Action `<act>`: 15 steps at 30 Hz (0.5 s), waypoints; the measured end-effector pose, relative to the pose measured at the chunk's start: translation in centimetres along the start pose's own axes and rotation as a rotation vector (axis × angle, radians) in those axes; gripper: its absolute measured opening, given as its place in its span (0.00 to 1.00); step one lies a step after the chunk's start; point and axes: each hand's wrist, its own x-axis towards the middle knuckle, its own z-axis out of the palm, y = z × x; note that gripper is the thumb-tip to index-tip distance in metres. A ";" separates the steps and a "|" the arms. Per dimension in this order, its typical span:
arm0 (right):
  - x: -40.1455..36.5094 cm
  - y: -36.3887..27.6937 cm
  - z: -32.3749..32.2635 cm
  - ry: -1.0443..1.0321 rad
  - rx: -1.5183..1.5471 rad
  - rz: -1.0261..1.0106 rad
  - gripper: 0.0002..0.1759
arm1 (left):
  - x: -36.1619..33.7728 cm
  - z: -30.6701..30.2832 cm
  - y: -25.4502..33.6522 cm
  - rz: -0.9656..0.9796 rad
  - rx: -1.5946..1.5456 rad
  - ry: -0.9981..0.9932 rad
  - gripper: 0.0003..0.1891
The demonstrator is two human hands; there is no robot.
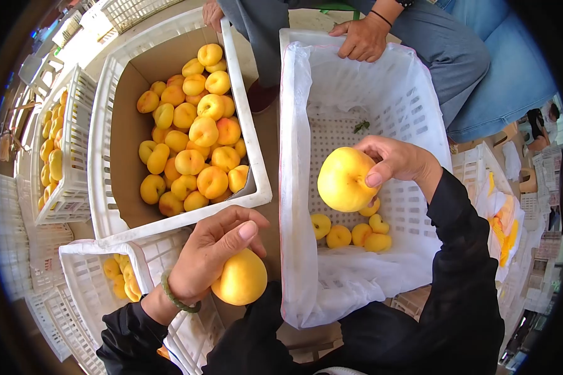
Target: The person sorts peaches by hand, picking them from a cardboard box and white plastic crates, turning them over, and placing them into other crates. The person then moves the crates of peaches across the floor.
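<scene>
My right hand (pixel 391 161) grips a large yellow peach (pixel 344 180) above a white crate (pixel 292 187) lined with clear plastic. Several peaches (pixel 338 237) lie on that crate's floor at the near end, and a small green leaf sprig (pixel 361 127) rests farther back. Another yellow peach (pixel 240 277) sits in my left hand (pixel 214 250), held from above between the two crates, with the palm side hidden. Beyond my left hand stands a white crate (pixel 100 169) lined with brown cardboard, holding a heap of yellow-orange peaches (pixel 197 128).
Across from me, a person's hand (pixel 364 39) rests on the lined crate's far rim, and another hand (pixel 213 14) touches the cardboard-lined crate. More peach crates stand at far left (pixel 69 150) and lower left (pixel 100 250). Stacked crates and bags (pixel 497 215) lie at right.
</scene>
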 end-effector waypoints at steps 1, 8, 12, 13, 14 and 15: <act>0.4 -1.1 1.3 -0.034 -0.026 -0.130 0.31 | 0.4 0.1 0.2 0.026 0.059 -0.058 0.29; 2.8 -5.6 6.5 -0.071 -0.073 -0.123 0.31 | 0.4 2.0 2.1 0.161 0.008 0.112 0.31; 5.2 3.1 0.7 0.018 -0.252 0.239 0.25 | -1.3 -0.2 1.4 0.056 -0.205 0.056 0.31; 6.1 6.9 0.7 -0.002 -0.584 0.338 0.20 | -1.2 0.1 0.9 0.129 -0.165 0.166 0.33; 6.3 9.7 2.1 0.006 -0.876 0.337 0.22 | -1.1 -0.1 1.2 0.124 -0.160 0.168 0.33; 6.5 13.1 3.2 0.003 -0.996 0.264 0.26 | -1.1 -0.6 1.9 0.131 -0.116 0.186 0.33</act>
